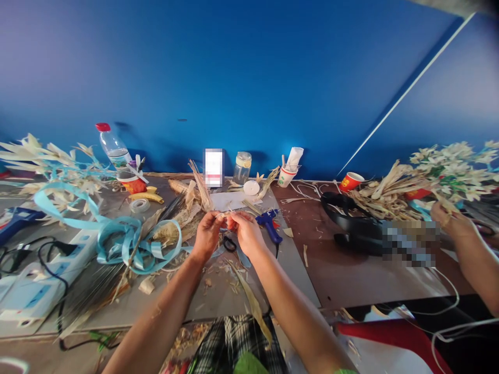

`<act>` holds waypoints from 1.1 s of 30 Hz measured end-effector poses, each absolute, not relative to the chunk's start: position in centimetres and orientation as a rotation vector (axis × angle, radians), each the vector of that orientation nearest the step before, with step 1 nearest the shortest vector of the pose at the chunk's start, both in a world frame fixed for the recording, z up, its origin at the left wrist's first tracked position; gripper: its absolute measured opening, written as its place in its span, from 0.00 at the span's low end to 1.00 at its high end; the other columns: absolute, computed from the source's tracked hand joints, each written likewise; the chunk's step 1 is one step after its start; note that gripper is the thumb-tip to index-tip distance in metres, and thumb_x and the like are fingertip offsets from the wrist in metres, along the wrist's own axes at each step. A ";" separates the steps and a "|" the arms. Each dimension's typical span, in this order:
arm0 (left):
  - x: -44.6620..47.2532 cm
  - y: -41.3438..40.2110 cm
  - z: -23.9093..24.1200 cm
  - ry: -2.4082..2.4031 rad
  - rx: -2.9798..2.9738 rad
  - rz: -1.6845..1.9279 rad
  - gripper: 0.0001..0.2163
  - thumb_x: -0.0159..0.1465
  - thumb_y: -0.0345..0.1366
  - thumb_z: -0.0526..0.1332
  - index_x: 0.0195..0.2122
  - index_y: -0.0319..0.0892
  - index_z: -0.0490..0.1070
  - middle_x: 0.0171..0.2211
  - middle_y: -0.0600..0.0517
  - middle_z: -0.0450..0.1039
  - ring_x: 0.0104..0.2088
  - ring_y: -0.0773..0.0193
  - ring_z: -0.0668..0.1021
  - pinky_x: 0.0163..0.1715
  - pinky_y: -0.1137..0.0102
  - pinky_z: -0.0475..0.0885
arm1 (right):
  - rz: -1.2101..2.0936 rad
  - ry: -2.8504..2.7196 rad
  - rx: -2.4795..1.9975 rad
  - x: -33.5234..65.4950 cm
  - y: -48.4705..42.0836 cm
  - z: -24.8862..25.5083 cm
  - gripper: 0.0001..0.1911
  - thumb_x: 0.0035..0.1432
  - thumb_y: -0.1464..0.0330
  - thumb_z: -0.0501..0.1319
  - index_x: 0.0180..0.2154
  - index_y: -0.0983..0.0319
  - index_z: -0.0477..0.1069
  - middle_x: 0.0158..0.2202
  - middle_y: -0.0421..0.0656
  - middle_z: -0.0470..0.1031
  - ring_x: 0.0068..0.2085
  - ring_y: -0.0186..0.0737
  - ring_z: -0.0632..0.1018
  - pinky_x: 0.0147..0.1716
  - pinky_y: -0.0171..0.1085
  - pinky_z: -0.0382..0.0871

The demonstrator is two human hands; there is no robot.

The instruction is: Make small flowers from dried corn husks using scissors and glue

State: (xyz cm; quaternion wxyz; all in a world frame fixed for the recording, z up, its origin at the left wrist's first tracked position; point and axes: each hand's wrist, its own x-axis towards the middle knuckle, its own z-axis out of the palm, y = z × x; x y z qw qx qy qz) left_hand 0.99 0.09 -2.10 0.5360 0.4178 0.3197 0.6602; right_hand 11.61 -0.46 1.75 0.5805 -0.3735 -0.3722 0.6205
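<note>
My left hand [207, 232] and my right hand [245, 231] meet over the middle of the table, fingers pinched together on a small strip of dried corn husk [226, 214] held between them. A long husk piece [253, 301] hangs down below my right wrist. Black scissors [230, 243] lie just under my hands. A blue glue gun [268, 224] rests right of my right hand. Loose husk scraps cover the grey mat [218, 296] in front of me.
Curled light-blue ribbon [125, 241] and a white power strip [42, 280] lie at the left. A water bottle [114, 148], jar [242, 166] and paper cups [287, 175] stand by the blue wall. Another person's hand [452, 221] holds husk flowers [456, 169] at the right.
</note>
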 end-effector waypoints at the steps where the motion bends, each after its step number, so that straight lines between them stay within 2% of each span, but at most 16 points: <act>1: 1.0 0.1 -2.0 0.719 0.972 1.566 0.09 0.53 0.39 0.66 0.30 0.41 0.69 0.25 0.55 0.70 0.27 0.70 0.71 0.32 0.72 0.66 | 1.486 -0.853 -0.851 11.7 -0.5 1.8 0.10 0.44 0.62 0.62 0.20 0.63 0.68 0.20 0.37 0.68 0.22 0.31 0.67 0.27 0.34 0.63; 10: 0.9 0.3 -2.1 0.634 0.944 1.539 0.10 0.52 0.38 0.67 0.30 0.41 0.69 0.25 0.55 0.71 0.27 0.69 0.72 0.32 0.71 0.67 | 1.560 -0.824 -0.742 12.0 -0.4 1.6 0.11 0.44 0.63 0.64 0.20 0.63 0.69 0.20 0.37 0.68 0.23 0.31 0.67 0.28 0.34 0.61; 16: 0.6 0.4 -2.3 0.768 1.081 1.569 0.09 0.54 0.39 0.65 0.30 0.40 0.70 0.27 0.54 0.72 0.29 0.69 0.73 0.35 0.71 0.67 | 1.383 -0.952 -0.840 12.1 -0.7 1.9 0.10 0.46 0.61 0.63 0.26 0.62 0.71 0.22 0.37 0.69 0.25 0.32 0.68 0.30 0.33 0.61; 21: 0.9 0.0 -2.0 0.889 1.260 1.544 0.10 0.56 0.41 0.63 0.31 0.39 0.70 0.25 0.54 0.71 0.28 0.69 0.72 0.33 0.72 0.68 | 1.278 -0.982 -0.936 11.9 -0.4 1.6 0.09 0.45 0.63 0.63 0.24 0.62 0.68 0.17 0.35 0.65 0.22 0.30 0.65 0.27 0.33 0.59; 25: 1.1 -0.4 -2.0 1.046 1.333 1.542 0.13 0.55 0.43 0.63 0.36 0.40 0.70 0.30 0.51 0.73 0.31 0.66 0.74 0.36 0.70 0.69 | 1.244 -0.968 -0.991 12.0 0.0 1.3 0.08 0.44 0.64 0.61 0.22 0.62 0.68 0.16 0.34 0.63 0.21 0.29 0.64 0.25 0.33 0.58; 28: 1.1 -0.6 -1.8 1.017 1.366 1.473 0.16 0.56 0.44 0.62 0.41 0.40 0.70 0.34 0.49 0.75 0.35 0.63 0.76 0.40 0.67 0.69 | 1.233 -0.956 -1.023 12.3 0.0 1.5 0.07 0.44 0.64 0.60 0.22 0.62 0.68 0.17 0.35 0.66 0.22 0.31 0.66 0.26 0.33 0.60; 30: 0.9 -0.7 -1.5 0.954 1.364 1.388 0.15 0.58 0.46 0.58 0.40 0.39 0.70 0.32 0.49 0.75 0.35 0.62 0.76 0.41 0.67 0.68 | 1.223 -0.984 -1.075 12.6 0.0 1.7 0.08 0.44 0.64 0.60 0.23 0.62 0.69 0.18 0.36 0.67 0.23 0.32 0.68 0.26 0.33 0.61; 33: 0.5 -0.6 -1.1 0.893 1.328 1.290 0.15 0.60 0.46 0.56 0.32 0.38 0.71 0.27 0.50 0.72 0.31 0.64 0.74 0.37 0.68 0.67 | 1.206 -1.090 -1.157 13.2 0.1 1.7 0.08 0.44 0.63 0.60 0.24 0.62 0.69 0.18 0.36 0.67 0.22 0.32 0.67 0.24 0.32 0.59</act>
